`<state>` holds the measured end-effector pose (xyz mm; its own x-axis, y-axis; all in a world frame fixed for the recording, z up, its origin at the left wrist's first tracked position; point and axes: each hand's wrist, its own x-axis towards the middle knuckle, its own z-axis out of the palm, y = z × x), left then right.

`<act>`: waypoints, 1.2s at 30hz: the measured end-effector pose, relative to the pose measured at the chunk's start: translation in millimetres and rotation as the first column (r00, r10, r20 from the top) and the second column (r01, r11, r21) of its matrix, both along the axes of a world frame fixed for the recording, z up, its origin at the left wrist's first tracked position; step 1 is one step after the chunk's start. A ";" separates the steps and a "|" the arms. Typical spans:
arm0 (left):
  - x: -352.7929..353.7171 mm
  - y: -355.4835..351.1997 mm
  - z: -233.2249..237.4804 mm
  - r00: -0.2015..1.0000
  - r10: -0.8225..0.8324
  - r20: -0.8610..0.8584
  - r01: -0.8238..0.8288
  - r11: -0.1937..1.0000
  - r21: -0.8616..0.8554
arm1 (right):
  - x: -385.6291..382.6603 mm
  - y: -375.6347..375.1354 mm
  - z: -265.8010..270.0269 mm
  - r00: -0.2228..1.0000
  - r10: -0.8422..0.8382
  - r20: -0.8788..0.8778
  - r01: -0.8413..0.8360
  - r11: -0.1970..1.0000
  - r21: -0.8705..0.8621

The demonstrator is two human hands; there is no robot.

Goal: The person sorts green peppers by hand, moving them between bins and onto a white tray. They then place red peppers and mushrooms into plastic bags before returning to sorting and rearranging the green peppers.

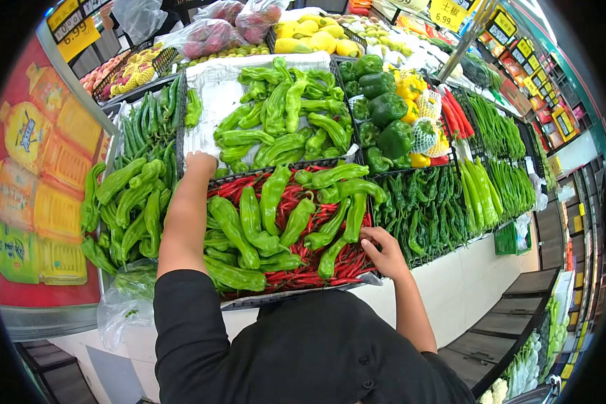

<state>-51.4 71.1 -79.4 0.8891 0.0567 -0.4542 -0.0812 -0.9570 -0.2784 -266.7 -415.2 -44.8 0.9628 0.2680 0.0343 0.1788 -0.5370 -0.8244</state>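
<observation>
My left hand [200, 161] is at the front left corner of the upper black crate [181, 121], its fingers curled down at the white paper liner [209, 108]. Whatever those fingers grip is hidden. Long green peppers [274, 111] lie on that liner. My right hand [384, 250] is at the right edge of the nearer crate, thumb and forefinger apart, holding nothing that I can see. In this nearer crate, large green peppers [230, 227] lie over small red chilies [347, 269]. One green pepper [331, 257] lies just left of my right hand.
More green peppers [131, 202] are heaped at left above a clear plastic bag [122, 310]. Dark green peppers [417, 209] and bell peppers [388, 108] fill crates at right. A drinks poster [40, 182] borders the far left. A green basket [507, 239] stands below, right.
</observation>
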 end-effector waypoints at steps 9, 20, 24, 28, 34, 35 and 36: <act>63.2 68.7 46.3 0.930 -0.109 -0.351 -0.045 0.914 -0.403 | -2.5 -9.1 -9.1 0.997 -0.050 -0.053 0.051 0.999 0.008; 117.1 143.9 75.9 0.889 0.213 -0.405 -0.457 0.422 -0.783 | 17.2 -10.3 -5.5 0.985 -0.115 -0.126 0.107 0.992 -0.068; 153.8 139.1 68.7 0.893 0.324 -0.312 -0.407 0.285 -0.868 | 21.8 -10.3 -7.8 0.980 -0.137 -0.143 0.125 0.988 -0.089; 197.0 113.1 27.4 0.969 0.233 0.086 -0.176 0.888 -0.425 | 28.7 -8.6 -7.1 0.977 -0.141 -0.159 0.128 0.988 -0.088; 204.8 77.9 -1.1 0.806 0.564 0.181 -0.451 0.783 -0.428 | 24.5 -13.4 -6.2 0.973 -0.157 -0.168 0.144 0.986 -0.086; 196.8 72.1 0.0 0.751 0.622 0.222 -0.491 0.750 -0.443 | 25.2 -14.2 -8.1 0.975 -0.153 -0.163 0.140 0.986 -0.085; 192.8 73.1 -8.6 0.742 0.626 0.239 -0.473 0.742 -0.474 | 25.6 -13.7 -9.5 0.977 -0.146 -0.157 0.135 0.988 -0.079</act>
<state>141.4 144.2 -88.1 0.8485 0.4900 -0.1997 0.5248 -0.8278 0.1985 -241.1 -428.9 -54.3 0.9823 0.1259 -0.1383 -0.0351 -0.6025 -0.7973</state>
